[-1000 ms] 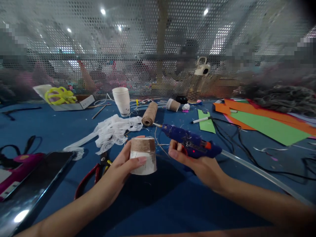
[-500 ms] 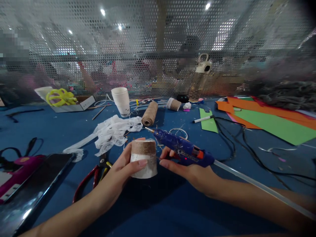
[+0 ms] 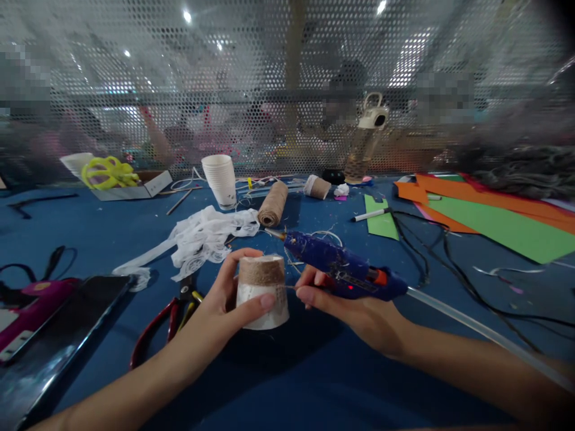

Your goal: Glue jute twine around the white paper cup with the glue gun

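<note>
An upside-down paper cup (image 3: 256, 311), its upper part wrapped in brown twine (image 3: 261, 270), is gripped by my left hand (image 3: 224, 299), thumb across the front and fingers behind. My right hand (image 3: 341, 302) pinches the loose end of the twine just right of the cup. That same hand also carries a blue glue gun (image 3: 336, 263), its nozzle pointing left above the cup and a clear glue stick (image 3: 467, 329) sticking out of its back. How the fingers hold the gun is partly hidden. Beyond the cup lies a roll of twine (image 3: 273, 205).
White lace (image 3: 202, 236) and red-handled pliers (image 3: 155, 329) lie left, near a dark phone-like slab (image 3: 67, 341). Stacked paper cups (image 3: 219, 182) and a bottle (image 3: 362, 149) stand at the back. Coloured paper (image 3: 503, 227) and a black cable (image 3: 471, 287) are on the right.
My right hand and the glue gun have shifted slightly right, and a short taut length of twine now shows between cup and fingers. My left hand still holds the cup.
</note>
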`<state>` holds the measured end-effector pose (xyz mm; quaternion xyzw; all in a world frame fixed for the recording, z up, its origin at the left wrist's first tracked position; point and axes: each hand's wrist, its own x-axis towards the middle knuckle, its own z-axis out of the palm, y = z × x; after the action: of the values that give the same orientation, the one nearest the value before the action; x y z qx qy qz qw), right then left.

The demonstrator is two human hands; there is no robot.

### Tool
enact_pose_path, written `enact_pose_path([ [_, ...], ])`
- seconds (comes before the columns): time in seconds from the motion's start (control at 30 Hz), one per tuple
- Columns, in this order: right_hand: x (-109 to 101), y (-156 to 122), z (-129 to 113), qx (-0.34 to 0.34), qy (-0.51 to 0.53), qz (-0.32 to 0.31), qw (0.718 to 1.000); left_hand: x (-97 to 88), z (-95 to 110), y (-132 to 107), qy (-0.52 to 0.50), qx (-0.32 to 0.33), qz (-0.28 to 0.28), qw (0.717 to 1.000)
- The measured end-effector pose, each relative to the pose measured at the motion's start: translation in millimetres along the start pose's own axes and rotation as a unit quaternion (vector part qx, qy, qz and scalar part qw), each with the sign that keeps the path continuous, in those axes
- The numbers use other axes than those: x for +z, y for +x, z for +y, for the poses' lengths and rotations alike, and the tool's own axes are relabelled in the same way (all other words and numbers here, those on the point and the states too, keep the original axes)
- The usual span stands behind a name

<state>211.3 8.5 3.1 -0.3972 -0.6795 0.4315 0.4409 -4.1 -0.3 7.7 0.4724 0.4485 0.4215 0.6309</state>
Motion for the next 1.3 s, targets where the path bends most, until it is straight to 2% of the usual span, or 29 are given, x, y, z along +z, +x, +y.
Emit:
enact_pose_path([
  [0.3,2.1,-2.0,1.2,0.081,0.073,0.006,0.994,-3.0,-5.2,1.5,-0.006,0.009,-0.021,1.0],
  [0.43,6.3,-2.3,7.3,0.119,0.133,0.023,0.984,-8.6,-10.1,4.2,-0.004,0.024,-0.054,0.998],
  [0.7,12.3,-2.8,17.1,0.124,0.226,0.021,0.966,-9.7,-12.5,7.3,-0.014,0.034,-0.07,0.997],
  [0.97,11.3,-5.5,18.7,0.131,0.233,0.034,0.963,-9.5,-13.8,7.6,-0.017,0.026,-0.073,0.997],
  [1.13,11.1,-6.4,17.5,0.129,0.204,0.032,0.97,-5.5,-7.1,2.3,-0.03,-0.006,-0.041,0.999],
  [1.3,12.3,-7.2,18.3,0.13,0.197,0.042,0.971,-2.6,-4.9,0.5,-0.036,-0.008,-0.03,0.999],
])
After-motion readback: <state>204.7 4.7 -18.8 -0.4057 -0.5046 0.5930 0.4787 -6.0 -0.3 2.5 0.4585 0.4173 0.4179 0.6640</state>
